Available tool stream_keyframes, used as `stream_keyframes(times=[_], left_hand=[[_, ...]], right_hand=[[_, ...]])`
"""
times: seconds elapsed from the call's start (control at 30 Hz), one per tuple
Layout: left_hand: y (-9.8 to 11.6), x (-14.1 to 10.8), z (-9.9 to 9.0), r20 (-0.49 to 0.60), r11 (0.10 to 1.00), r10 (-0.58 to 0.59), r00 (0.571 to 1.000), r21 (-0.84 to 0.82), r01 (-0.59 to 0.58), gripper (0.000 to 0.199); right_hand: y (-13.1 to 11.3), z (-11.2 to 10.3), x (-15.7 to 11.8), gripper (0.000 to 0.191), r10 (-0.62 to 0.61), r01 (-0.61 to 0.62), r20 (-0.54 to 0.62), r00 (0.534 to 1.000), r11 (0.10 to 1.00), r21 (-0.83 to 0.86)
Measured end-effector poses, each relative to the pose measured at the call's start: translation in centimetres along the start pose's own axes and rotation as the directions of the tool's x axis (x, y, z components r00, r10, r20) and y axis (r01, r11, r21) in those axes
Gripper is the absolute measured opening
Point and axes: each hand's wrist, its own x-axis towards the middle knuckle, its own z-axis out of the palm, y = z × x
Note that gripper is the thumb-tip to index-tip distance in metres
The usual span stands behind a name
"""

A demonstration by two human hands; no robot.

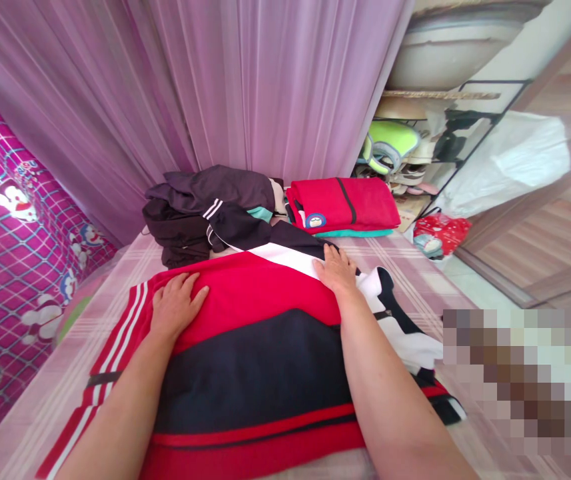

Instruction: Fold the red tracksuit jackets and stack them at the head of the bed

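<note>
A red, black and white jacket (255, 373) lies spread out in front of me, its hem towards me. My left hand (176, 301) rests flat on the red cloth near the left edge, fingers apart. On the upper right, over the white and black band, my right hand (338, 268) lies with its fingers stretched out. A red sleeve (120, 327) with white stripes runs down the left side. The black sleeve (242, 227) with striped cuff points up and left. Crumpled white and black cloth (400, 333) sticks out at the right, partly behind my forearm.
A dark heap of clothes (185, 213) and a folded red garment (365, 200) lie at the back of the checked bed cover (415, 287). Purple curtains (265, 87) hang behind. At the right stands a shelf rack (495, 81) with shoes; a pixelated patch hides the lower right.
</note>
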Motion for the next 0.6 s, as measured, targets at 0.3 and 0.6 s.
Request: stream_keyframes(times=[0.3,0.6], left_hand=[[-0.2,0.2,0.2,0.008,1.0,-0.004,1.0,0.0,0.004,0.058],[-0.3,0.3,0.2,0.019,1.0,0.0,1.0,-0.005,0.0,0.058]], right_hand=[[-1.4,-2.0,-1.1,0.045,-0.114,0.15,-0.202,0.973,0.973,0.174],[-1.3,0.0,-1.7,0.048,-0.195,0.195,0.037,0.98,0.981,-0.003]])
